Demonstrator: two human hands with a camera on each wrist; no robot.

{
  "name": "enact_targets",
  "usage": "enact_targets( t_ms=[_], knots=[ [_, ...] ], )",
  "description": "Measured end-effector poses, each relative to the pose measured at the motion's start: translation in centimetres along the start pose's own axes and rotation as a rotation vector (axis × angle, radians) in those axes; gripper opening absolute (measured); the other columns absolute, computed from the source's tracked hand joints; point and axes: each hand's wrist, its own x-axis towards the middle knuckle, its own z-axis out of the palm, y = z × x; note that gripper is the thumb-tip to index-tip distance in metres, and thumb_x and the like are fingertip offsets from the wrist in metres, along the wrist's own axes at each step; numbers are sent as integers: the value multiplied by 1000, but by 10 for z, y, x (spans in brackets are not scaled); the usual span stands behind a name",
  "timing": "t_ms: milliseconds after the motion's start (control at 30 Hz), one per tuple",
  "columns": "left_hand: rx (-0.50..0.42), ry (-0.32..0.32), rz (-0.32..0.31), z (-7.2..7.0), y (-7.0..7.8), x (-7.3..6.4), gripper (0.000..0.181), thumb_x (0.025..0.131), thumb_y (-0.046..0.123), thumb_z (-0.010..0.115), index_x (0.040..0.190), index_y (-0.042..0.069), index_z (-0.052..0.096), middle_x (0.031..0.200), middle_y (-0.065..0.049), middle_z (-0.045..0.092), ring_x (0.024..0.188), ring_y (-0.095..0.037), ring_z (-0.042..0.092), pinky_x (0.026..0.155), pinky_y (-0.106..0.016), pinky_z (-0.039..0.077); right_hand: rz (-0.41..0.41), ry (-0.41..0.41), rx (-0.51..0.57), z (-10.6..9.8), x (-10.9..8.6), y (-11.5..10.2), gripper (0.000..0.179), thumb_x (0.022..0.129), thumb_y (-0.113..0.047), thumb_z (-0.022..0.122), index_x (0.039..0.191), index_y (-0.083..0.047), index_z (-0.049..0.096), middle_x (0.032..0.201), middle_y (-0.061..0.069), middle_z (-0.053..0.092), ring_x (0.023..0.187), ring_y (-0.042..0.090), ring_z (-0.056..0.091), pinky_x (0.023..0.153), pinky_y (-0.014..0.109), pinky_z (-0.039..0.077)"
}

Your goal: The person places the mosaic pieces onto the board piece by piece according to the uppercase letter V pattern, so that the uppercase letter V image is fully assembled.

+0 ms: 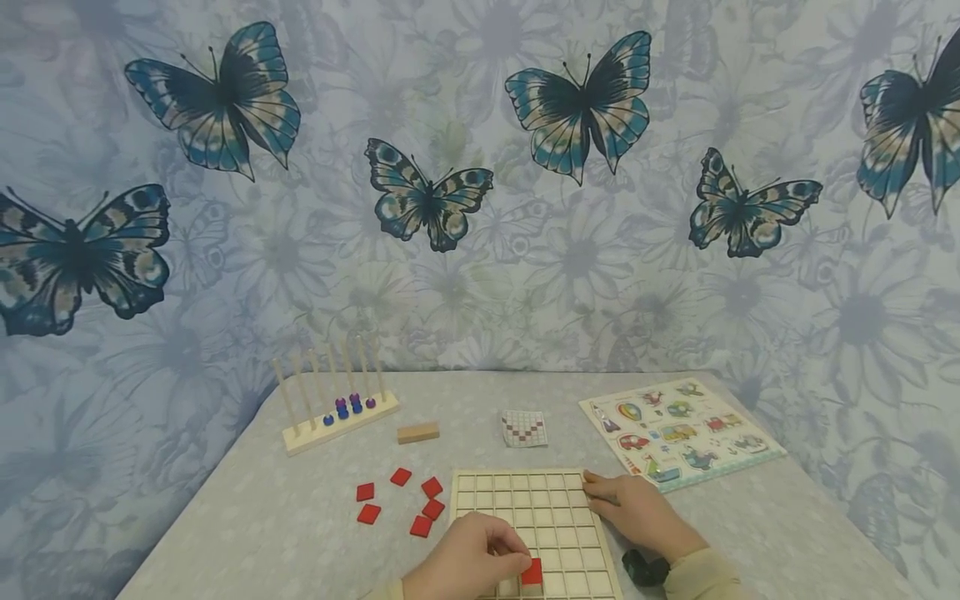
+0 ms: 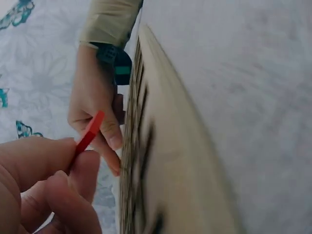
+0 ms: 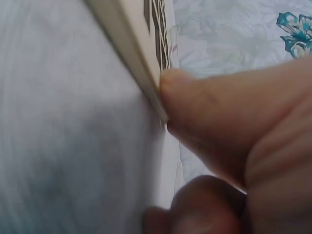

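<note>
My left hand (image 1: 472,558) pinches a thin red square tile (image 1: 532,572) between thumb and fingers, low over the near part of the wooden grid board (image 1: 521,472). In the left wrist view the tile (image 2: 89,135) sticks up edge-on from the fingertips. At the board's far right corner is my right hand (image 1: 637,512), its extended fingers touching the frame. The thumb (image 3: 183,90) presses against the board's edge in the right wrist view. Several loose red tiles (image 1: 432,509) lie on the table left of the board.
Behind the board lies a small pattern card (image 1: 525,429) with red squares on a grid. A wooden block (image 1: 417,432) and a peg stand (image 1: 341,423) with blue and purple beads are at the back left. A picture puzzle board (image 1: 682,433) lies back right.
</note>
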Motion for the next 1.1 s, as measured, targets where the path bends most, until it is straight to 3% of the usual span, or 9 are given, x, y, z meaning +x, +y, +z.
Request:
enact_targets(
  t_ms=[233,433,667,900,1100],
  knots=[
    [63,41,4,7,-8,4,6,92,26,77,87,23,78,77,10,72,69,-4,59,63,-23,48,6,-13,-3,-5,-2,3,39,99,-26,69,133,-7,69,148,10,58,130,41,59,101,56,48],
    [39,36,-13,6,-10,0,6,92,27,78,87,23,77,76,8,72,65,-5,57,61,-23,47,4,-20,6,-4,1,2,39,99,-26,68,134,-8,68,149,9,57,132,40,57,103,57,47],
    [95,32,20,6,-12,-1,6,93,27,77,87,28,76,78,13,71,67,-2,59,63,-22,49,21,-2,-10,1,0,2,38,98,-24,69,132,-8,69,148,7,59,132,40,58,103,58,46],
    [147,6,-42,10,-10,-2,7,92,30,79,86,27,76,76,12,69,68,-5,59,63,-24,48,17,4,-14,2,0,1,38,98,-26,69,132,-8,69,147,6,59,132,40,58,103,58,46],
    [193,-2,-6,11,-11,-1,6,91,29,80,85,28,77,73,14,68,67,-2,58,63,-22,48,25,-4,-9,2,0,1,39,99,-26,69,133,-8,69,148,6,59,132,39,58,103,57,46]
  ],
)
